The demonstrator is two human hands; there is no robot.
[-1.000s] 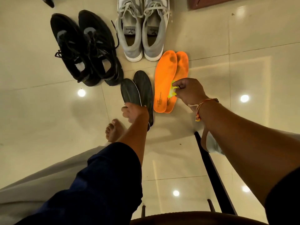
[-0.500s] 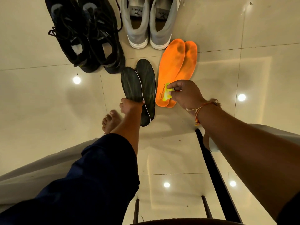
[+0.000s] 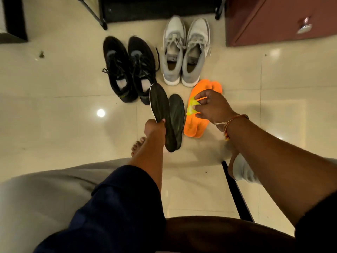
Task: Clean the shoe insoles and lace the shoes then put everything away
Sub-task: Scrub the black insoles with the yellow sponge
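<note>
Head view: left hand pinches a black insole at the heel end, toe raised toward 11 o'clock; its mate lies just beside. Right hand, fingers closed on a yellow cloth, rests over the orange insoles (5 o'clock of the grey shoes). Insoles look light, floppy; grip heel or arch.

Home interior, glossy floor tiles, wooden cabinet

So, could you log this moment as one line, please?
left hand: holds dark insole | right hand: yellow cloth on orange insoles
</note>
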